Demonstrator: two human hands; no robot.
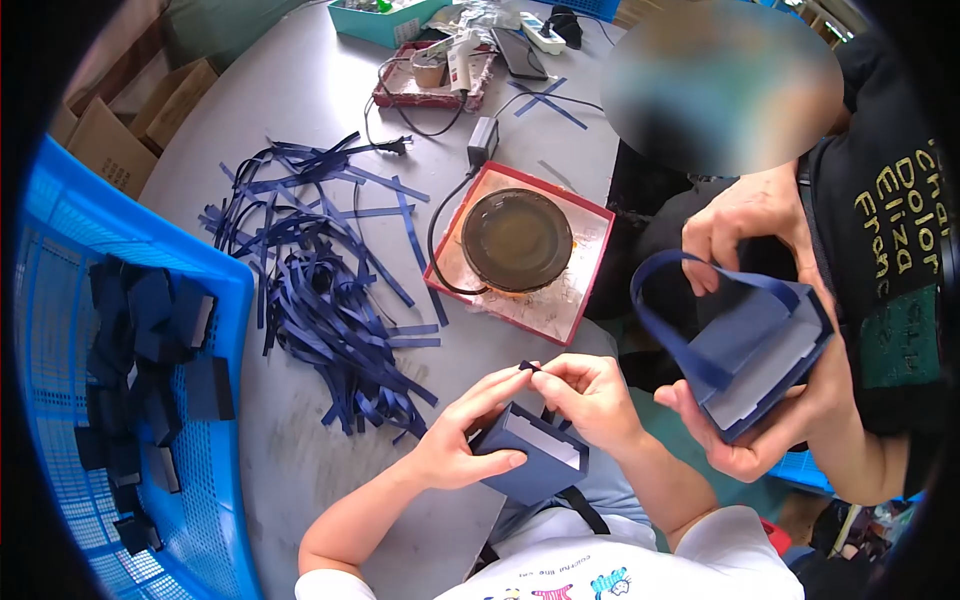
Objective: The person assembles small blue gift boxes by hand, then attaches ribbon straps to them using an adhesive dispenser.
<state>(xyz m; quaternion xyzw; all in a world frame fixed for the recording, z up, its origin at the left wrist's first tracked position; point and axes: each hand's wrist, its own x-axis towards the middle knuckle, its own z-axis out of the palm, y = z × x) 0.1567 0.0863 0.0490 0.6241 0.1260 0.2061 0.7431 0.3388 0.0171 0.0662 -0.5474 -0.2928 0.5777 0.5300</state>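
Note:
My left hand [462,432] is closed around a small navy box [538,474], thumb along its near side and fingers behind it. A pale grey inner panel shows on the box's upper face. My right hand [596,402] pinches the dark end of a navy ribbon [529,367] just above the box, close to my left fingertips. How the ribbon meets the box is hidden by my fingers. Left of my hands lies a heap of loose navy ribbons [325,300] on the grey table [300,520].
A round pot of brownish liquid [517,240] stands in a red-rimmed tray [590,235], cable attached. To the left, a blue crate [222,300] holds several navy boxes [208,388]. At right, a co-worker's hands [745,455] hold a navy box with a ribbon loop [650,310].

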